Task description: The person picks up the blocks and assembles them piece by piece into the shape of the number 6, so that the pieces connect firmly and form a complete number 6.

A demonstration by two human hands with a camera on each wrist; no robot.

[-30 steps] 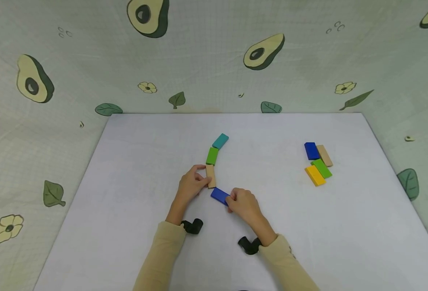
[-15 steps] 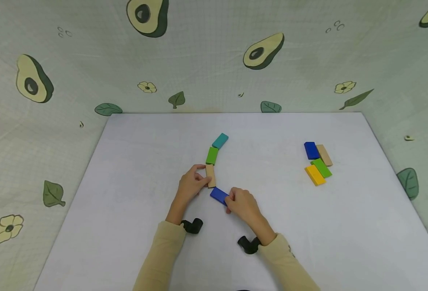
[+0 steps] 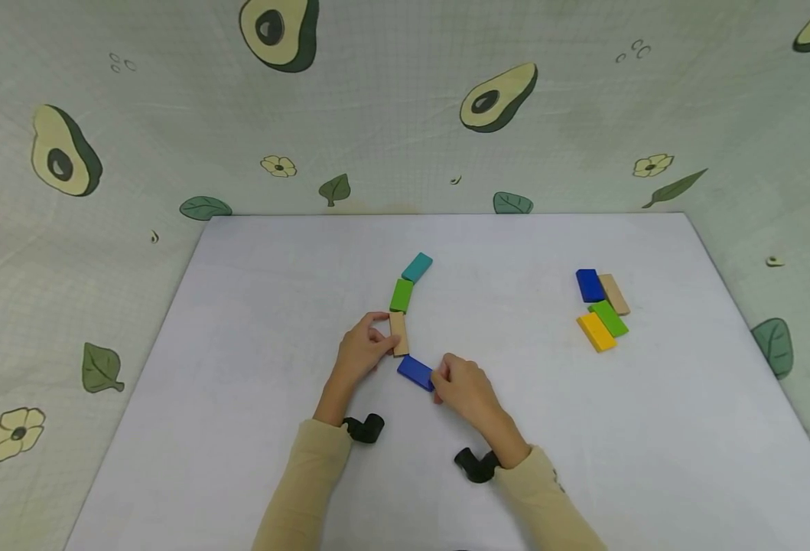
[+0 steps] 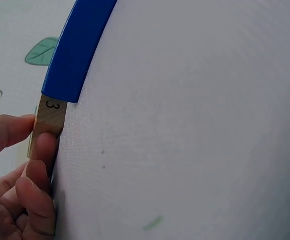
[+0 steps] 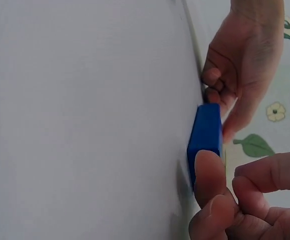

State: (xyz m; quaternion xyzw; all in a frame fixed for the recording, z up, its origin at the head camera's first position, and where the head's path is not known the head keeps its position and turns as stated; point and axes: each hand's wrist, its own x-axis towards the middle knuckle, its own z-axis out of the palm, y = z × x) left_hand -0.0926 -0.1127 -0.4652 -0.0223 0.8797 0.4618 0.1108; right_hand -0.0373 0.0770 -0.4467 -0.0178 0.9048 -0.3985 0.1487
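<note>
A curved row of flat wooden blocks lies on the white table in the head view. From the far end it runs teal block [image 3: 417, 267], green block [image 3: 401, 295], plain wood block [image 3: 399, 334], blue block [image 3: 414, 373]. My left hand [image 3: 361, 350] pinches the plain block from its left side; the left wrist view shows a 3 on that block's end [image 4: 52, 105]. Beside the blue block's right end is my right hand [image 3: 466, 390], a fingertip touching that end, with another finger bent and apart from the block in the right wrist view.
To the right, a loose cluster holds a second blue block [image 3: 590, 286], plain block [image 3: 614, 295], green block [image 3: 609, 319] and a yellow block [image 3: 596, 332]. Avocado-patterned cloth [image 3: 391, 122] hangs behind the table [image 3: 253, 306]. Black wrist cameras [image 3: 365, 428] sit near both wrists.
My right hand has shifted slightly right, off the blue block's end, so more of that end shows. The blue block has edged slightly left. My left hand stays in place.
</note>
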